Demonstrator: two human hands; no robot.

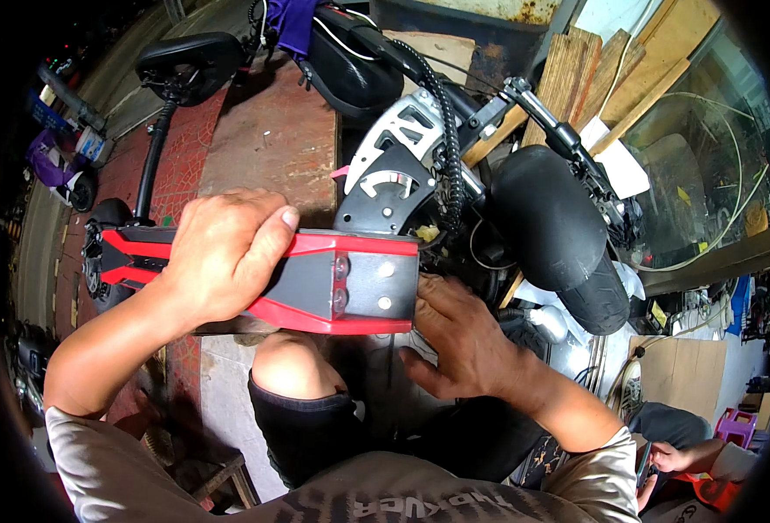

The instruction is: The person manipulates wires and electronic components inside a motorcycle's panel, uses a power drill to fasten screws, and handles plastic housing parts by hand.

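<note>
Over the red-and-black scooter deck point(315, 283) the left hand point(228, 253) is clasped; the deck stretches between a bent knee point(296, 368) on its near side and a wooden board point(272, 148) beyond it. At the deck's right end the right hand point(463, 340) sits half curled, fingertips partly hidden, so I can't tell whether they grip anything. If that left palm eased off, the deck could roll or slip, and the bracket point(383, 193) just beyond it might nip the right fingers. Well left of the deck stands a white bucket point(93, 146), its contents too small to make out
</note>
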